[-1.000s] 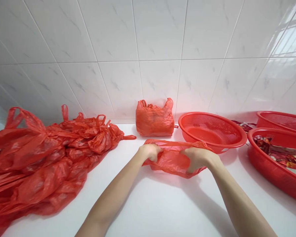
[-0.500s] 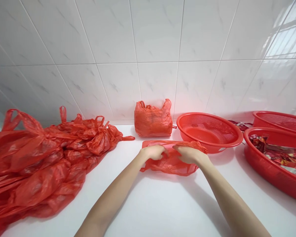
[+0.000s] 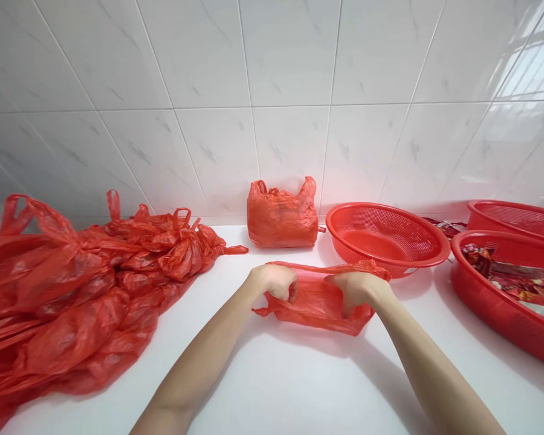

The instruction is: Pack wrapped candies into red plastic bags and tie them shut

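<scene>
A red plastic bag (image 3: 315, 302) is spread wide over the white table, its mouth facing up toward me. My left hand (image 3: 278, 282) is at the left side of its mouth, fingers curled in against the film and closed on it. Inside the right side is my right hand (image 3: 356, 289), with the thumb held apart and the fingers pointing down, partly hidden by the bag. The bag's upper rim runs across behind both hands. Behind it, against the wall, stands a filled red plastic bag (image 3: 281, 219) with its handles up.
A large heap of red plastic bags (image 3: 72, 290) covers the left of the table. To the right stand a red mesh basket (image 3: 387, 238), a basket of small wrapped packets (image 3: 471, 284) and another red basket (image 3: 517, 210) behind. The tiled wall (image 3: 208, 145) bounds the back.
The bag's mouth is spread wider and its near edge sits closer to me. My left hand has shifted slightly left, and my right hand has moved right and deeper into the bag.
</scene>
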Demonstrator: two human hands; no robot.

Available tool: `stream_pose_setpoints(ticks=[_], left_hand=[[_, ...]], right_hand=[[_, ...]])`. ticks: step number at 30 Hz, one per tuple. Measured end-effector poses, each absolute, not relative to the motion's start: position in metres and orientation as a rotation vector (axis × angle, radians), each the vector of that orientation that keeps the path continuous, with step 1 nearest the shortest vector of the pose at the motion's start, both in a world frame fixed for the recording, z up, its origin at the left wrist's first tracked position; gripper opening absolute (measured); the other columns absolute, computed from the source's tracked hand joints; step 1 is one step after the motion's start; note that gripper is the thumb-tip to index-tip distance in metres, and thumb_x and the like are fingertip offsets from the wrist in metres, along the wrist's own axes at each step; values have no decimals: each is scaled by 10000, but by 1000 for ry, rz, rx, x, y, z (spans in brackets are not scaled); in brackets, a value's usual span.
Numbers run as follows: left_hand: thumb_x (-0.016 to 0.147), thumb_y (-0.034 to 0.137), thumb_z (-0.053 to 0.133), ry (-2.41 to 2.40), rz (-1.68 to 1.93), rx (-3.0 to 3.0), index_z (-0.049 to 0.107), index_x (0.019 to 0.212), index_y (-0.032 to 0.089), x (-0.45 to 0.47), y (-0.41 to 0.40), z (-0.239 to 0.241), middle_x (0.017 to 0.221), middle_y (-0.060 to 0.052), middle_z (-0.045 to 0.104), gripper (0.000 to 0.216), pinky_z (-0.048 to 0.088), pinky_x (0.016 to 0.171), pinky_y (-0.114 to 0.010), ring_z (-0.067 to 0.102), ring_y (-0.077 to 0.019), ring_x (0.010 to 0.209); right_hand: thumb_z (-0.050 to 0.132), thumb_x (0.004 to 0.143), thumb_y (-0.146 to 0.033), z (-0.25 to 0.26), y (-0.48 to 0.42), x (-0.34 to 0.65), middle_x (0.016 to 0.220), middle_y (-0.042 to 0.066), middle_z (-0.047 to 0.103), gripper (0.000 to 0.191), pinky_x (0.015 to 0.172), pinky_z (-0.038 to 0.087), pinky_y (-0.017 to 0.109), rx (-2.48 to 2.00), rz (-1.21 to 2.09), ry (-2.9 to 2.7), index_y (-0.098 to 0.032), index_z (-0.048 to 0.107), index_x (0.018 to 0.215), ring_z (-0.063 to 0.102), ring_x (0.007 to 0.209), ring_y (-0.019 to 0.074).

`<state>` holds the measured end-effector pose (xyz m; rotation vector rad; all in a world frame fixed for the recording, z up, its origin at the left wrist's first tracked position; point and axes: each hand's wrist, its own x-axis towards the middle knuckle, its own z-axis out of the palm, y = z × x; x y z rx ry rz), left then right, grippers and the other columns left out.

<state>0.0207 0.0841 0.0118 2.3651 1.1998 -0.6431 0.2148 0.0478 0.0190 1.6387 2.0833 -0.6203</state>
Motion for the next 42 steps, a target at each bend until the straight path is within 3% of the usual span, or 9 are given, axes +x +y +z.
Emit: stream_pose_setpoints(ticks=[4, 9, 13, 22, 28, 33, 38, 40, 42], left_hand=[[771, 194, 640, 945, -461, 2426, 746, 1149, 287, 17, 69, 31, 1288, -6, 697, 403, 506, 844, -259, 651, -223, 1124], [824, 117, 559, 966, -130, 2473, 759, 1139, 230, 12, 54, 46, 1110, -22, 769, 389, 493, 706, -230, 704, -183, 940], [837, 59, 514, 1139, 147, 2576, 785, 1062, 205, 16, 64, 36, 1066, -39, 792, 381, 503, 771, -253, 716, -194, 943], [740, 240, 734, 1382, -350, 2450, 742, 1070, 249, 21, 91, -1, 1173, -67, 739, 330, 542, 932, -370, 682, -298, 1089], [650, 61, 648, 1461, -520, 2404, 594, 1309, 250, 24, 89, -11, 1461, -156, 552, 688, 271, 1174, -652, 484, -342, 1400], [611, 43, 646, 1460, -613, 2373, 372, 1526, 286, 22, 88, -8, 1646, -176, 309, 985, 120, 1197, -693, 233, -353, 1545], [780, 202, 647, 1317, -298, 2474, 582, 1340, 311, 23, 86, 1, 1310, -45, 688, 575, 67, 1240, -625, 536, -294, 1347], [840, 296, 641, 1301, -284, 2456, 593, 1332, 301, 25, 86, -1, 1268, -42, 713, 495, 45, 1239, -627, 567, -301, 1312], [858, 414, 657, 1351, -378, 2408, 490, 1453, 277, 25, 87, -6, 1443, -105, 606, 633, 39, 1228, -647, 470, -344, 1410]], right_hand=[[745, 740, -298, 41, 26, 223, 1253, 77, 666, 707, 685, 497, 304, 1499, -710, 2320, -324, 555, 1421, 656, 1080, 303], [611, 849, -192, 56, 10, 233, 1059, 50, 711, 479, 612, 411, 256, 1497, -659, 2616, -294, 647, 1316, 660, 884, 214], [576, 865, -115, 42, 26, 231, 1039, 72, 738, 434, 660, 409, 273, 1674, -360, 2679, -230, 678, 1271, 669, 910, 230], [745, 769, -223, 2, 58, 222, 1255, 156, 695, 617, 720, 496, 294, 1695, -386, 2304, -180, 605, 1369, 690, 1094, 311], [680, 718, -57, -9, 56, 216, 1388, 199, 625, 836, 908, 522, 374, 1666, -422, 2179, -136, 448, 1518, 628, 1238, 354], [665, 722, -16, -6, 53, 214, 1407, 232, 601, 785, 976, 503, 414, 1648, -394, 2198, -100, 483, 1481, 596, 1279, 378], [617, 807, -51, -2, 54, 209, 1277, 185, 685, 444, 921, 506, 368, 1659, -342, 2323, -125, 648, 1244, 662, 1178, 343], [618, 848, -103, -6, 55, 207, 1224, 180, 707, 368, 869, 516, 348, 1671, -346, 2340, -127, 652, 1213, 687, 1128, 327], [655, 876, -206, -12, 57, 206, 1260, 184, 692, 460, 866, 519, 348, 1682, -357, 2346, -131, 581, 1323, 677, 1152, 324]])
